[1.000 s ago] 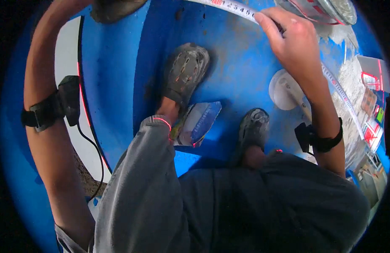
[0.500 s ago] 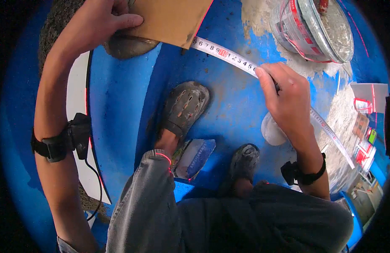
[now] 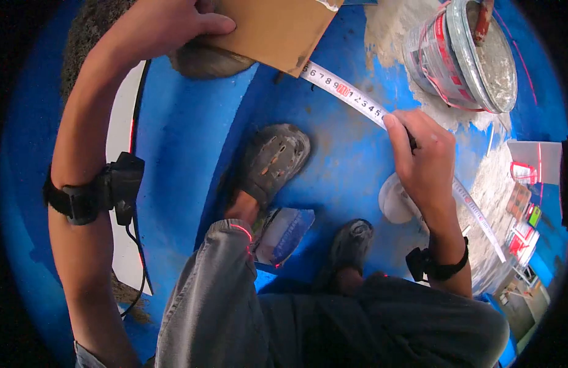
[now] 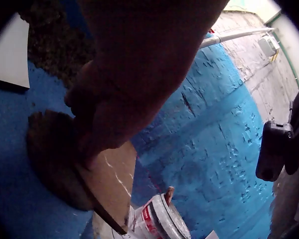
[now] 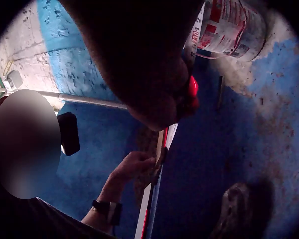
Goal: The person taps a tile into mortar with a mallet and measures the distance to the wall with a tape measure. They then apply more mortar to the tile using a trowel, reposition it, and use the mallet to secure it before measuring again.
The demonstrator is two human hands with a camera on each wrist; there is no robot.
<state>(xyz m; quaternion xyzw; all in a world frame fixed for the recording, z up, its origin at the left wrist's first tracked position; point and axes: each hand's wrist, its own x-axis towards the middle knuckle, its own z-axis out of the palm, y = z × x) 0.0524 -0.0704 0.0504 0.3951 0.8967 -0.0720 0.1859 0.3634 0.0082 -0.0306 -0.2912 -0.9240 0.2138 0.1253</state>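
My left hand (image 3: 164, 27) grips the near edge of a flat brown panel (image 3: 274, 34), thumb laid on its face. In the left wrist view this hand is dark, and the panel (image 4: 112, 172) sticks out below it. Beneath the panel sits a dark rounded lump (image 3: 213, 64). A white measuring tape (image 3: 342, 92) runs from the panel's corner to my right hand (image 3: 425, 153), which pinches it between thumb and fingers. Past that hand, the tape's tail slants down to the right. In the right wrist view, the right hand (image 5: 159, 94) is mostly in shadow.
A smeared bucket (image 3: 437, 58) with a handle sticking out stands at the upper right. A white round thing (image 3: 394, 199) lies under the right forearm. Between the feet is a torn bag (image 3: 287, 236). A white panel (image 3: 124, 159) stands along the left arm, on the blue surface.
The head view has tilted up, bringing the left hand, brown panel and more of the bucket into sight. Since half a second ago, panel and tape sit slightly further right and lower. Both grips look unchanged.
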